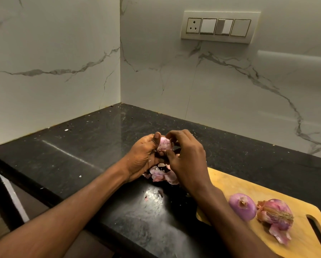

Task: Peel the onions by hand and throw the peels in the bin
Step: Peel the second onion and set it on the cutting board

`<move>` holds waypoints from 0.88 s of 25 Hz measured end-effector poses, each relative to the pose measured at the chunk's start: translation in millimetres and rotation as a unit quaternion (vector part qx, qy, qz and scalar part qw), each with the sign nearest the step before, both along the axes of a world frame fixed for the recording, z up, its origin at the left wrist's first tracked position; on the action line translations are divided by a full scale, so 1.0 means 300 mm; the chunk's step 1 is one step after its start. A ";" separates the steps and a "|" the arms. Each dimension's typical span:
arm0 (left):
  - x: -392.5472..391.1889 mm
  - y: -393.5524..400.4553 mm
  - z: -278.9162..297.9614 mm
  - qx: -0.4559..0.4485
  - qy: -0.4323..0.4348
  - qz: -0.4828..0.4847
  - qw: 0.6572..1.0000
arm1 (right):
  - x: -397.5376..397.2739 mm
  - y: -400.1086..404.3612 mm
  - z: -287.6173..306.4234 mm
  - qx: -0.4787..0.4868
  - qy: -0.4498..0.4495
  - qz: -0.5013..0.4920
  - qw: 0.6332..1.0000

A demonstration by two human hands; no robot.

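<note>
From the head camera, the pale wooden chopping board (263,198) with a slot handle lies on the black speckled stone counter (92,146) at the right, and everything else sits in relation to it.

Just off the board's far left corner, above the counter, the left hand (143,159) cups a pinkish-purple onion (164,143), fingers curled round it and the thumb pressed up along its left side. The right hand (187,161) comes in from the board side, its fingertips bent and pinching at the onion's skin on top and in front; exactly which flap it has hold of is hidden behind the fingers. Both forearms are bare.

Directly beneath the hands, on the counter at the board's left edge, lies a heap of loose pink and white onion peels (162,174). A few small scraps and crumbs are scattered over the counter further left of the board.

On the board itself, toward its near end, sit two more onions touching side by side: a smooth peeled purple onion (242,206) and, to its right, a purple onion with papery skin hanging off it (276,219).

On the white veined marble wall (174,71) behind the board is a cream switch plate (219,27) with a three-pin socket and three rockers. No writing or brand can be read anywhere.
</note>
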State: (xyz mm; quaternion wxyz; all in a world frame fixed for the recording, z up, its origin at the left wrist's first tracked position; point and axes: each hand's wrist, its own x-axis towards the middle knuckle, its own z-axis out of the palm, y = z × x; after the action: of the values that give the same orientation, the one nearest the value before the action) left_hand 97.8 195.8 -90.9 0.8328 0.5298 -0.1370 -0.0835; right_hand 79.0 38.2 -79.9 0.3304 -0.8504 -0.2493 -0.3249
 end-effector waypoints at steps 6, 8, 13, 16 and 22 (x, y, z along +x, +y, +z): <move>-0.009 -0.009 -0.002 0.049 -0.003 0.022 0.999 | 0.002 -0.014 0.009 -0.009 0.021 -0.010 1.000; -0.013 -0.012 0.001 0.052 -0.004 0.023 0.998 | -0.002 -0.011 0.014 -0.018 0.032 -0.015 0.999; -0.019 -0.019 0.000 0.075 -0.011 0.028 0.997 | -0.002 -0.015 0.014 -0.038 0.051 -0.012 0.998; -0.012 -0.018 0.004 0.061 -0.013 0.033 0.998 | 0.003 -0.012 0.003 -0.037 0.033 -0.014 0.999; 0.000 -0.015 0.002 0.048 -0.005 0.033 0.998 | 0.007 -0.017 0.000 0.010 0.000 0.016 1.000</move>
State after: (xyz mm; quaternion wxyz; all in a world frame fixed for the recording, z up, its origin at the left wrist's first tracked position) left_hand 97.9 191.4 -90.4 0.8081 0.5737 -0.1198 -0.0596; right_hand 81.1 33.1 -79.9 0.3436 -0.8433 -0.2593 -0.3218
